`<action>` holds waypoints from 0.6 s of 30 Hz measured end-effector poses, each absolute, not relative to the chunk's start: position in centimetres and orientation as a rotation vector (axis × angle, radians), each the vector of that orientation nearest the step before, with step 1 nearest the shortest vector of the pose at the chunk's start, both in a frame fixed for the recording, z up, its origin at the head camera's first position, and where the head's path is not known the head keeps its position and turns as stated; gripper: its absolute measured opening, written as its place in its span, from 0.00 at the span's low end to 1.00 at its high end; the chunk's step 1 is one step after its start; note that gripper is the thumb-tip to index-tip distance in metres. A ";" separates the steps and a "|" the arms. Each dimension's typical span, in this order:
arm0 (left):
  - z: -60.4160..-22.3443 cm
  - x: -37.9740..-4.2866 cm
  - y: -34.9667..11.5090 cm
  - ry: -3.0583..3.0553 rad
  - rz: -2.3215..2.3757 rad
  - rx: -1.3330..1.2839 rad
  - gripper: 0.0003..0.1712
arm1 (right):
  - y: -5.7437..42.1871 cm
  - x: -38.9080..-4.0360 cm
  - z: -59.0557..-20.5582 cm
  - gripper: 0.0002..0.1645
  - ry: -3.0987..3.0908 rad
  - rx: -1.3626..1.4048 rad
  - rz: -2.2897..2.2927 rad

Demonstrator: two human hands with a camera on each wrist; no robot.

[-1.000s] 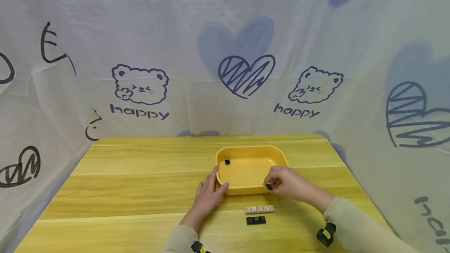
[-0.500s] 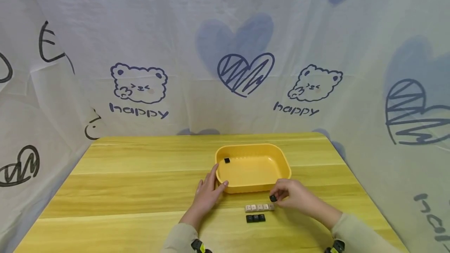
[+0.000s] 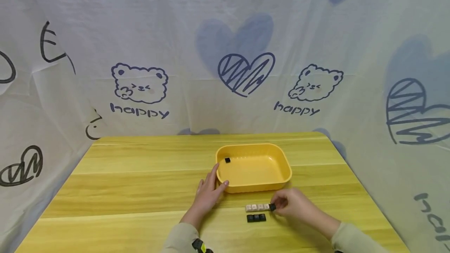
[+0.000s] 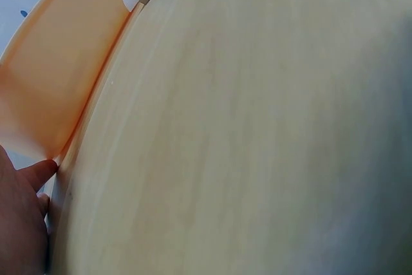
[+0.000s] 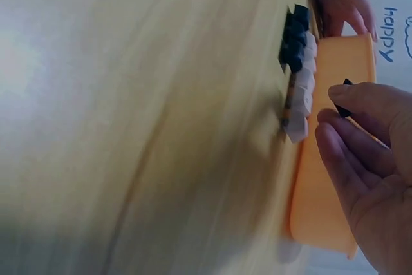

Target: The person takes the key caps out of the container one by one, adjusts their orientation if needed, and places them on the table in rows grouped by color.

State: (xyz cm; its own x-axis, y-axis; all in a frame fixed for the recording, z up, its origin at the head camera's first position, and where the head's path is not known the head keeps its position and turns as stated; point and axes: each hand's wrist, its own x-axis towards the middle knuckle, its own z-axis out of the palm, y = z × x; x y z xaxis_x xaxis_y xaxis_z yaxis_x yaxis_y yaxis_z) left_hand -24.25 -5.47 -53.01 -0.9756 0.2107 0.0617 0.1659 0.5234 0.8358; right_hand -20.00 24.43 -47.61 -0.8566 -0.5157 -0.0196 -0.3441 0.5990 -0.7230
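My right hand [image 3: 294,206] pinches a black keycap [image 3: 272,207] between thumb and finger. In the head view this keycap overlaps the right end of a row of pale keycaps [image 3: 257,207]; in the right wrist view the held keycap [image 5: 343,100] appears apart from that row. Just in front of the pale row lie three black keycaps [image 3: 256,218] side by side. A yellow tray [image 3: 258,187] stands behind both rows, with one black keycap [image 3: 227,160] inside at its left. With fingers spread, my left hand [image 3: 207,196] touches the tray's left front corner.
All of it stands on a wooden table [image 3: 140,190] with rounded back corners. A white cloth [image 3: 197,108] printed with hearts and bears hangs behind and beside the table.
My right hand has come from the tray's right front corner down toward me, bringing the black keycap to the right end of the pale row. The left hand stays at the tray.
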 end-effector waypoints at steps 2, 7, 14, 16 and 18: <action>-53.1 -24.3 -5.5 2.703 1.475 0.333 0.42 | 24.3 -19.8 -47.8 0.10 2.614 -0.717 -1.075; -53.1 -24.3 -5.5 2.705 1.477 0.335 0.42 | 23.9 -19.4 -48.4 0.10 2.676 -0.730 -1.011; -53.3 -24.4 -5.4 2.702 1.475 0.328 0.42 | 23.6 -18.9 -49.5 0.12 2.728 -0.765 -0.952; -53.3 -24.4 -5.4 2.700 1.474 0.327 0.42 | 23.5 -18.9 -49.6 0.12 2.744 -0.788 -0.931; -53.3 -24.4 -5.4 2.698 1.480 0.324 0.42 | 23.5 -18.9 -49.6 0.12 2.755 -0.809 -0.909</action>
State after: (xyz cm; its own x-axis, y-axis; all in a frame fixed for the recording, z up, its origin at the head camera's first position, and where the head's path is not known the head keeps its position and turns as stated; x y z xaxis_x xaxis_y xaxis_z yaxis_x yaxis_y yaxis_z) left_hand -24.36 -5.43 -53.29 -0.9769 0.2054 0.0586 0.1598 0.5208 0.8386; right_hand -18.94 23.47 -49.63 -0.8477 -0.5287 0.0431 -0.4505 0.6746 -0.5848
